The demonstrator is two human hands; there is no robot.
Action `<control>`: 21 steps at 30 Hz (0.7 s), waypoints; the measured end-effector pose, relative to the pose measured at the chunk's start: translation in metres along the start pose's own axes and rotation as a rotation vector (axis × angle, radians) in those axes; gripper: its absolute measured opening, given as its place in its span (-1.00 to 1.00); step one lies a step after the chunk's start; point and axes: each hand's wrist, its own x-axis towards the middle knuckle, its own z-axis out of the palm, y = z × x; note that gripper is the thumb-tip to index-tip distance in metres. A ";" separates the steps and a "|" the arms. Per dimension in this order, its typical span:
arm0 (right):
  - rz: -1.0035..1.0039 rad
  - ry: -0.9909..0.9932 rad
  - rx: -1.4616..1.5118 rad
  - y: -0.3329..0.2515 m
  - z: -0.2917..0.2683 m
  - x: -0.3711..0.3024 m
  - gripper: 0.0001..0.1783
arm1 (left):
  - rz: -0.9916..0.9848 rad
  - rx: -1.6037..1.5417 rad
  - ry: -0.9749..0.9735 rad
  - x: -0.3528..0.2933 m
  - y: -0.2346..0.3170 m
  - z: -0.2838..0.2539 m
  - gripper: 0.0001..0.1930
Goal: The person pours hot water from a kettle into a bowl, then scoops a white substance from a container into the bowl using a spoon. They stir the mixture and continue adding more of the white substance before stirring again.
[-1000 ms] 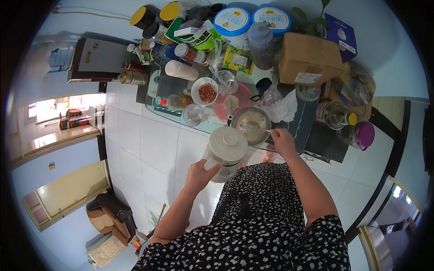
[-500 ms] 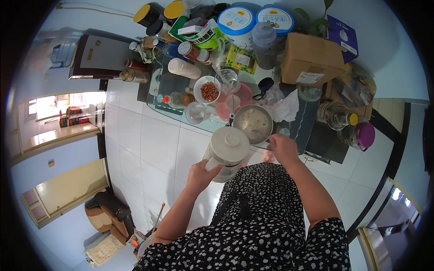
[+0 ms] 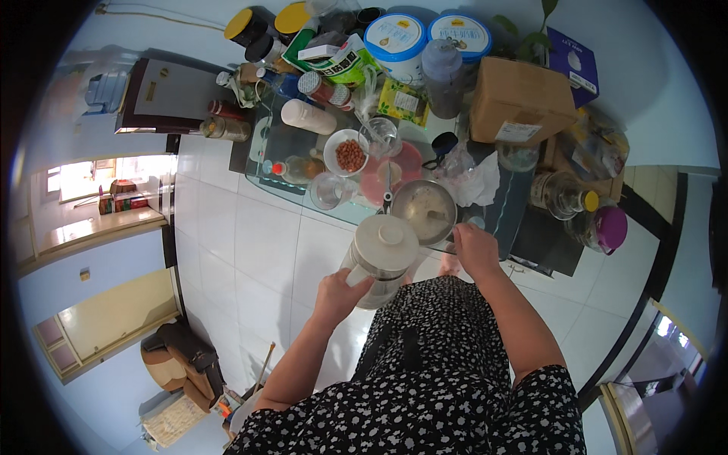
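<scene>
My left hand (image 3: 340, 294) is closed around the handle of a clear jug (image 3: 388, 254) with a white lid. The jug is held up in front of the glass table's near edge, beside a round metal pan (image 3: 413, 208). Cloudy liquid lies in the pan, and its handle points away from me. At the pan's near right rim, my right hand (image 3: 476, 249) is closed, its fingertips pinching the edge. Just beyond the pan are a pink plate (image 3: 409, 157), a clear glass cup (image 3: 331, 190) and a white bowl of reddish-brown nuts (image 3: 349, 154).
A glass pitcher (image 3: 381, 136), a bottle with a red cap (image 3: 298, 169) and crumpled white tissue (image 3: 481, 184) crowd the glass table (image 3: 292, 199). Behind stand two white tubs with blue rims (image 3: 395, 42) and a cardboard box (image 3: 519, 101). Large bottles (image 3: 557, 193) stand at the right.
The liquid's surface in the pan looks different, with fewer dark specks and a browner tone. Both hands keep nearly the same place, and the jug has barely shifted.
</scene>
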 end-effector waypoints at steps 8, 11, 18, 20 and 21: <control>0.060 0.128 0.137 0.004 0.009 0.013 -0.75 | 0.036 0.103 -0.009 0.011 -0.002 0.003 -0.49; 0.191 0.034 0.271 0.011 0.020 0.019 -0.72 | 0.065 0.110 0.008 0.013 0.001 0.002 -0.51; 0.201 0.140 0.427 0.011 0.015 0.024 -0.70 | 0.047 0.136 -0.006 0.012 0.012 -0.004 -0.50; 0.108 0.183 0.314 0.010 0.014 0.022 -0.71 | 0.052 0.108 -0.005 0.011 0.013 -0.005 -0.50; 0.061 0.205 0.257 0.010 0.014 0.021 -0.71 | 0.054 0.094 -0.004 0.011 0.013 -0.005 -0.50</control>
